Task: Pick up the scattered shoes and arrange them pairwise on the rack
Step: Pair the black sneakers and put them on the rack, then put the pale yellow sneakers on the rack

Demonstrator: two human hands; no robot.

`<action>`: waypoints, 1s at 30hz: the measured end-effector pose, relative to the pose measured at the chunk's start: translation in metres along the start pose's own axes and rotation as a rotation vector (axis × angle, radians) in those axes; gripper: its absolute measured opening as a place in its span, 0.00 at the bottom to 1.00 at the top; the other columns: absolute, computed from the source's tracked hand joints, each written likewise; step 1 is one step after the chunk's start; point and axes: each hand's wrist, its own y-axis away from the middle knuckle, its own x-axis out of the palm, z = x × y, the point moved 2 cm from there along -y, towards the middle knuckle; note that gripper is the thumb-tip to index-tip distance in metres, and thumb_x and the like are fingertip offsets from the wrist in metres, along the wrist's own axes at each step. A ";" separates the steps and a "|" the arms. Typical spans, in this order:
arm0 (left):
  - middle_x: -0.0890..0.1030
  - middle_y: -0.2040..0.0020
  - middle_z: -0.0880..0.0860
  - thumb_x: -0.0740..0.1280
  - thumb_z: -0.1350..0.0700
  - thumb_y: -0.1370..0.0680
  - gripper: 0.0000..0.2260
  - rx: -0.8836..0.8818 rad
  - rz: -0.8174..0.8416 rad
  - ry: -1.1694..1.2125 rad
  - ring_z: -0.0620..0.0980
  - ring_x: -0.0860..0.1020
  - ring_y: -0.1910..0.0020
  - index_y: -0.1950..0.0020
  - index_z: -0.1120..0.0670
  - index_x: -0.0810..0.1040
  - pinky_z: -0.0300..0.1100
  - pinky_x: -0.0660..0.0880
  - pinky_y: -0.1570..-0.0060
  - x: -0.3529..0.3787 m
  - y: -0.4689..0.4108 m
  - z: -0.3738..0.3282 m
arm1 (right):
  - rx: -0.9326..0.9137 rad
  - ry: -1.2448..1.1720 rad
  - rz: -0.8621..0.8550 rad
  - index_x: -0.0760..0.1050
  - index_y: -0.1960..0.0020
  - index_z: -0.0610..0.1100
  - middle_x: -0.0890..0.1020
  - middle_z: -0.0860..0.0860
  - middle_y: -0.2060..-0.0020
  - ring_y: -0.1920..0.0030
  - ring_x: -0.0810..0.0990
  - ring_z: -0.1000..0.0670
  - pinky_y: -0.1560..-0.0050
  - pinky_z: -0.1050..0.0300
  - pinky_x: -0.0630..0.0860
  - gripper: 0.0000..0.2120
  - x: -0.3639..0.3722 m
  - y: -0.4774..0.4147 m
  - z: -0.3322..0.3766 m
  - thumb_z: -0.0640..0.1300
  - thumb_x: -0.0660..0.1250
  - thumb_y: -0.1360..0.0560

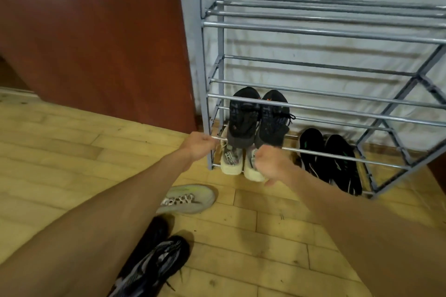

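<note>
- Shoes are what I'm sorting: a dark pair (259, 118) sits toes-in on the second shelf of the rack (313, 29), a cream pair (241, 161) below it, a black pair (330, 161) on the bottom right.
- My left hand (199, 146) is curled at the rack's front bar beside the cream shoe; whether it pinches bar or shoe I cannot tell.
- My right hand (270, 164) is closed at the heels of the dark and cream shoes; which one it grips is hidden.
- On the floor (60, 152) lie a grey-green sneaker (188, 198) and a black-grey sneaker (154, 265).
- I judge these light and soft in the knit uppers, stiff at the sole, so the heel collar is the place to pinch.
- Bars are round and gapped; soles may slip between them.
</note>
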 end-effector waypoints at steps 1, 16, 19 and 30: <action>0.79 0.42 0.53 0.67 0.55 0.23 0.11 -0.016 -0.001 -0.051 0.52 0.75 0.39 0.46 0.60 0.82 0.43 0.71 0.41 -0.010 0.006 0.009 | -0.037 0.078 0.107 0.71 0.34 0.40 0.71 0.41 0.40 0.53 0.79 0.42 0.64 0.53 0.81 0.17 0.014 0.011 0.011 0.40 0.59 0.23; 0.79 0.39 0.59 0.60 0.60 0.21 0.15 -0.240 0.149 -0.447 0.57 0.76 0.37 0.37 0.59 0.78 0.44 0.73 0.42 -0.058 0.025 0.143 | -0.287 0.320 0.322 0.76 0.39 0.43 0.79 0.45 0.41 0.42 0.78 0.43 0.42 0.50 0.77 0.13 0.146 0.026 0.054 0.41 0.60 0.22; 0.77 0.41 0.53 0.60 0.62 0.23 0.17 -0.252 0.155 -0.582 0.57 0.76 0.37 0.37 0.54 0.78 0.44 0.73 0.39 -0.051 0.004 0.178 | -0.254 0.337 0.349 0.75 0.38 0.42 0.79 0.44 0.41 0.42 0.78 0.44 0.42 0.51 0.76 0.14 0.162 0.005 0.042 0.42 0.60 0.22; 0.66 0.34 0.62 0.61 0.59 0.22 0.19 -0.352 0.041 -0.875 0.62 0.64 0.35 0.32 0.53 0.61 0.59 0.69 0.38 -0.043 -0.050 0.243 | -0.117 0.300 0.664 0.69 0.31 0.44 0.70 0.46 0.32 0.34 0.72 0.46 0.41 0.57 0.73 0.22 0.192 -0.044 -0.008 0.35 0.57 0.24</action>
